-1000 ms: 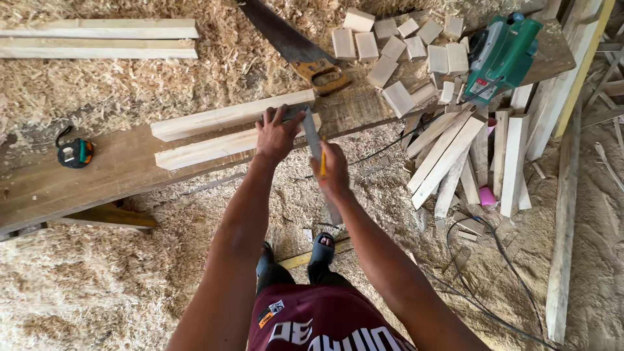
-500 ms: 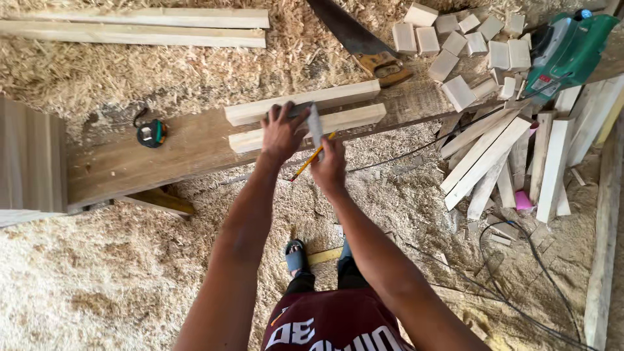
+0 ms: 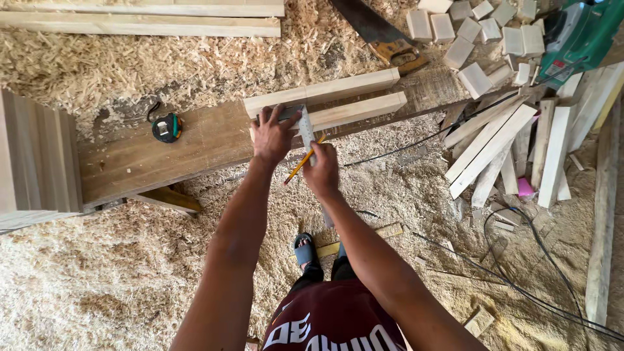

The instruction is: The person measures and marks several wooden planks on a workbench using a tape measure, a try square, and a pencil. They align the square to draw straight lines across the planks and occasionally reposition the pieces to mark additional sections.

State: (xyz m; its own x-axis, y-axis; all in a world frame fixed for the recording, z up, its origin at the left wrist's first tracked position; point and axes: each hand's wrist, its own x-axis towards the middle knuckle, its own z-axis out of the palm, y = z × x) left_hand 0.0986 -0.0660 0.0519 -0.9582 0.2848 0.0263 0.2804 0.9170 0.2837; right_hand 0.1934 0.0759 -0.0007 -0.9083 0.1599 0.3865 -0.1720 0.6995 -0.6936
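Two pale wood strips [image 3: 354, 107] lie side by side on a long brown plank bench [image 3: 195, 146]. My left hand [image 3: 273, 133] presses a metal try square [image 3: 304, 127] flat against the nearer strip. My right hand [image 3: 322, 169] sits just below it and grips a yellow pencil [image 3: 302, 162], whose tip points up toward the square's blade.
A tape measure [image 3: 167, 127] rests on the bench at left. A handsaw [image 3: 380, 32] and several cut wood blocks [image 3: 481, 39] lie at top right beside a green power tool [image 3: 578, 36]. Loose slats [image 3: 500, 146], cables [image 3: 526, 260] and thick wood shavings cover the floor.
The view has shifted so the bench and strips sit further right and lower. Both hands stay on the square and pencil at the strip's near end.
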